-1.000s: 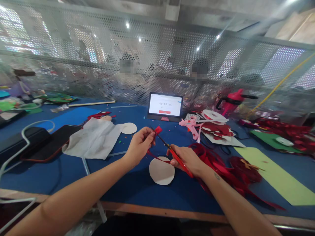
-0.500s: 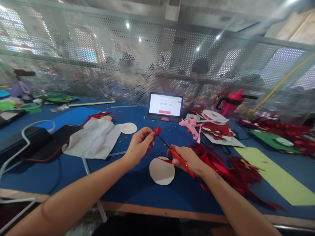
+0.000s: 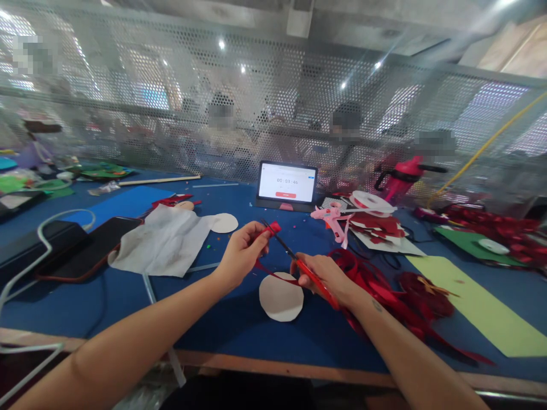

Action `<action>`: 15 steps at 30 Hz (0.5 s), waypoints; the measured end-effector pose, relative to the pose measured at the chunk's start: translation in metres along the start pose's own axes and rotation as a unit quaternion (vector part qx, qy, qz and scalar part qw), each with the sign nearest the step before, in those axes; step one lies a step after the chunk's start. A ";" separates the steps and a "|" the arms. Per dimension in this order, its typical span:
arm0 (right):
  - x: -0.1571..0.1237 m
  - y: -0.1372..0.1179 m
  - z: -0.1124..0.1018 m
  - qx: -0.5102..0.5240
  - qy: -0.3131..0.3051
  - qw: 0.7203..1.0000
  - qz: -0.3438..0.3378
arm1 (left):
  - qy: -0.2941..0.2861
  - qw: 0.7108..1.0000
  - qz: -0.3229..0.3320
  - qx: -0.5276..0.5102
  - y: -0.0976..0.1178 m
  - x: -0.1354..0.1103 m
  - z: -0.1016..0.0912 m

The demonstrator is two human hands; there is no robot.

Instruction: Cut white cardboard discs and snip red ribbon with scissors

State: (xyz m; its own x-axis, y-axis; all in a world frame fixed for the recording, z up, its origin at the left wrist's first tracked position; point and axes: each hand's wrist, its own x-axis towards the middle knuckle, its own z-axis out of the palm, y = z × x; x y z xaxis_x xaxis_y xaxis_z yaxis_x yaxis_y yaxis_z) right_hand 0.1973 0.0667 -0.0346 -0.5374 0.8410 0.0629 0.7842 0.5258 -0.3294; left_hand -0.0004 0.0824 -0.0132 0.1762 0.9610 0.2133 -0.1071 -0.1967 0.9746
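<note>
Between the fingertips of my left hand (image 3: 247, 250) is pinched a folded piece of red ribbon (image 3: 274, 229). My right hand (image 3: 321, 273) grips scissors (image 3: 315, 282) with red handles, and their dark blades lie across the ribbon at my left fingertips. A thin strip of the ribbon hangs from my left hand and runs toward my right. Below both hands a round off-white disc (image 3: 281, 299) lies flat on the blue table (image 3: 231, 336). Loose dark red ribbon (image 3: 384, 296) is heaped just right of my right hand.
A tablet (image 3: 287, 182) stands at the back, with a pink glue gun (image 3: 333, 221) and a white spool (image 3: 372, 203) to its right. Leftward lie a whitish cloth (image 3: 164, 242), another disc (image 3: 226, 222) and a phone (image 3: 92, 250). Yellow paper (image 3: 474, 302) is at the right.
The ribbon end at my left fingertips has shifted slightly against the scissor blades. Both hands stay in almost the same place.
</note>
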 end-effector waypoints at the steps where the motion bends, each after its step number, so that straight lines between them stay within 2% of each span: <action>1: 0.000 0.000 0.000 -0.002 -0.001 1.000 0.002 | -0.001 1.000 -0.001 -0.004 0.000 0.000 0.000; 15: 0.001 -0.003 -0.001 0.026 -0.008 0.999 0.030 | -0.009 1.000 0.007 -0.005 -0.005 0.002 -0.002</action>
State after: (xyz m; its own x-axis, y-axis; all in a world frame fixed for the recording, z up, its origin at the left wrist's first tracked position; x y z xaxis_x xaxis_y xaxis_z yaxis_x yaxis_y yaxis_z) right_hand 0.1954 0.0659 -0.0325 -0.4950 0.8685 0.0268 0.7979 0.4666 -0.3816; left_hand -0.0015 0.0853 -0.0174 0.1931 0.9544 0.2279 -0.1190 -0.2077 0.9709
